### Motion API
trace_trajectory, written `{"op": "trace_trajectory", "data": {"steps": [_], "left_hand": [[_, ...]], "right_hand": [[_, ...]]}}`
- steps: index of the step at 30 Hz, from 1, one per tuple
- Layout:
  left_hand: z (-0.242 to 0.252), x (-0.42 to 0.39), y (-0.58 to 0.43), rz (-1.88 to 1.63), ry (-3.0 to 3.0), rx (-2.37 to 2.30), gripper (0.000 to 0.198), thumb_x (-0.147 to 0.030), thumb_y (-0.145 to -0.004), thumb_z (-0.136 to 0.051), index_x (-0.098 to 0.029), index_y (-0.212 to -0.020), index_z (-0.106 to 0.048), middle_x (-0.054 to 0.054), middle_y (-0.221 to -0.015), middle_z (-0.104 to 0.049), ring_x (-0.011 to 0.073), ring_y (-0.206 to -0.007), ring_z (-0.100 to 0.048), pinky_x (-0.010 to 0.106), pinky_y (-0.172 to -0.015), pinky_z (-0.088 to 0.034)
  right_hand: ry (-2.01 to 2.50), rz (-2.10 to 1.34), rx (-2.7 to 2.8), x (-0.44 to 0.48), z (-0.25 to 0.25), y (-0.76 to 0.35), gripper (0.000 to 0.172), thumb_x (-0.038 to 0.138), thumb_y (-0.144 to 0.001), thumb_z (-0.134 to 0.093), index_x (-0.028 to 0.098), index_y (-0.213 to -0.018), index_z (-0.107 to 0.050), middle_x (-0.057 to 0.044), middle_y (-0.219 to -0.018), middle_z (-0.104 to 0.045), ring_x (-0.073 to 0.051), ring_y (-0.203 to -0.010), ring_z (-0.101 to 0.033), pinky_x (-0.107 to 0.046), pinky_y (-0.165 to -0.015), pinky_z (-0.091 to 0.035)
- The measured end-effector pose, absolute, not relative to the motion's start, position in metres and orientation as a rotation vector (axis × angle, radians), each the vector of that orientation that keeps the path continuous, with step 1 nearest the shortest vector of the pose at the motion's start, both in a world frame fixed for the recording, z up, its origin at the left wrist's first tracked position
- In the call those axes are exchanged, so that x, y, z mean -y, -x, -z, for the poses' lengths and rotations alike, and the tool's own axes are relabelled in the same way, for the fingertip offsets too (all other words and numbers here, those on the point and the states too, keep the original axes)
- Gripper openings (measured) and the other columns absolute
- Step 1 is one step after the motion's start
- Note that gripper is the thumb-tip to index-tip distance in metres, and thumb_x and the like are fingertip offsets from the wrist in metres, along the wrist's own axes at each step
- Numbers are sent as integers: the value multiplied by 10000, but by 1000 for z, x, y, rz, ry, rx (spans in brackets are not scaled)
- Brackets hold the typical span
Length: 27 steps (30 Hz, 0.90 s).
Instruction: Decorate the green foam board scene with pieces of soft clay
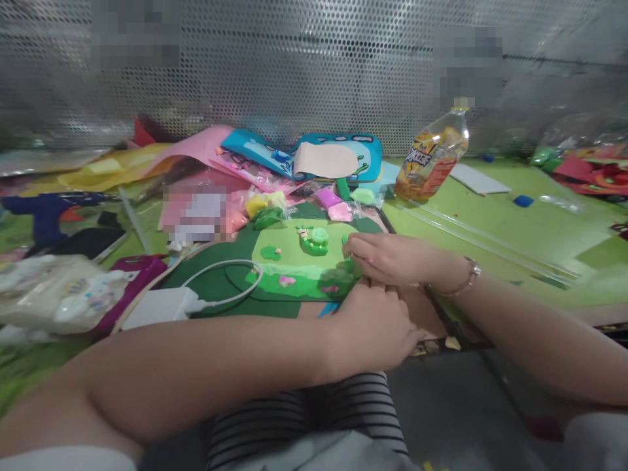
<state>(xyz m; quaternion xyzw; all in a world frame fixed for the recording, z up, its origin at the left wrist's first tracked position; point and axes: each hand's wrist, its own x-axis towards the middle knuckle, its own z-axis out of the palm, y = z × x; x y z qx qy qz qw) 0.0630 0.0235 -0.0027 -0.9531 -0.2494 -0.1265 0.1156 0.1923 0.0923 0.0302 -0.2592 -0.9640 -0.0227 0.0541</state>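
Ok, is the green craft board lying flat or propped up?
Flat: the green craft board lies on the table, with the right hand touching its edge.

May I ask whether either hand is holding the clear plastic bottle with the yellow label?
No, that yellow-labelled clear plastic bottle sits on the green table, apart from the left hand and right hand.

Even, fairly bright indoor light, soft shadows. Motion blur throughout, worst at the edges; wide-angle stretch in the corners; mild glare on perforated metal wall (314, 72).
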Motion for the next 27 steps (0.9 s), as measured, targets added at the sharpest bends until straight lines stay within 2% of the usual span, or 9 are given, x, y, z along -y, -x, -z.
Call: {"op": "trace_trajectory", "data": {"steps": [5,9,16,22,27], "left_hand": [[3,-25,-63,383,2768,631,421,-425,-881,-395,-126,-861,-692,141,-857,-657,281,-876,-587,383,-724,-409],[3,-25,-62,398,2735,590,420,-420,-880,-396,-118,-865,-687,142,-839,-646,239,-795,-578,338,-650,-402],[3,-25,-62,410,2703,598,407,-423,-871,-414,-117,-847,-681,138,-808,-641,238,-777,-576,347,-651,-400],[3,-25,-62,409,2766,555,318,-380,-865,-445,-179,-818,-687,114,-811,-648,262,-836,-584,372,-699,-400],[4,-25,-63,470,2690,586,392,-421,-870,-422,-132,-843,-685,140,-827,-653,264,-864,-583,387,-736,-405]], "right_hand": [[755,203,2819,-97,-28,-194,186,175,-919,-300,130,-990,-466,-83,-879,-526,-139,-652,-463,-262,-611,-372],[754,255,2736,-102,-28,-196,205,195,-934,-283,128,-985,-470,-94,-886,-532,-157,-725,-493,-270,-659,-390],[810,154,2790,-103,-23,-195,243,230,-946,-263,130,-974,-482,-88,-889,-523,-141,-686,-474,-262,-624,-378],[783,133,2840,-100,-24,-193,235,224,-945,-257,126,-970,-470,-84,-875,-503,-138,-681,-467,-258,-621,-377],[804,100,2878,-96,-27,-193,187,179,-920,-289,129,-987,-457,-77,-880,-509,-130,-644,-466,-258,-604,-372]]}}
